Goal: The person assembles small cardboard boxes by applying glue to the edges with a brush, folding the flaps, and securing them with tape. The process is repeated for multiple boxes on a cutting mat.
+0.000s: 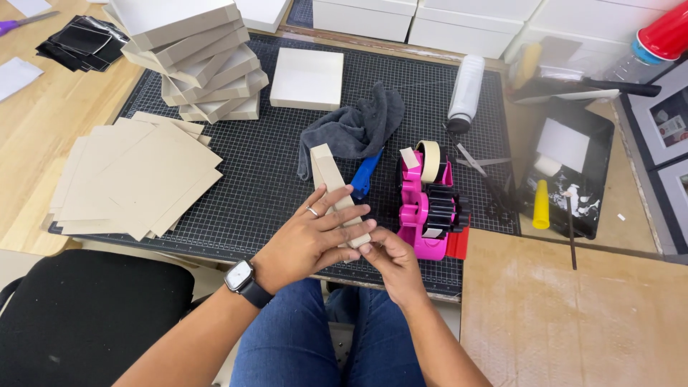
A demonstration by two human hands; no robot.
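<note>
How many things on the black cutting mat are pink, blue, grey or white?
Pink: 1, the tape dispenser
Blue: 1, the small blue tool
Grey: 1, the cloth
White: 2, the flat box and the bottle
Total: 5

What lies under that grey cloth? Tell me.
The grey cloth rests on the black gridded cutting mat; a blue tool pokes out beneath its edge. Anything else underneath is hidden.
</note>
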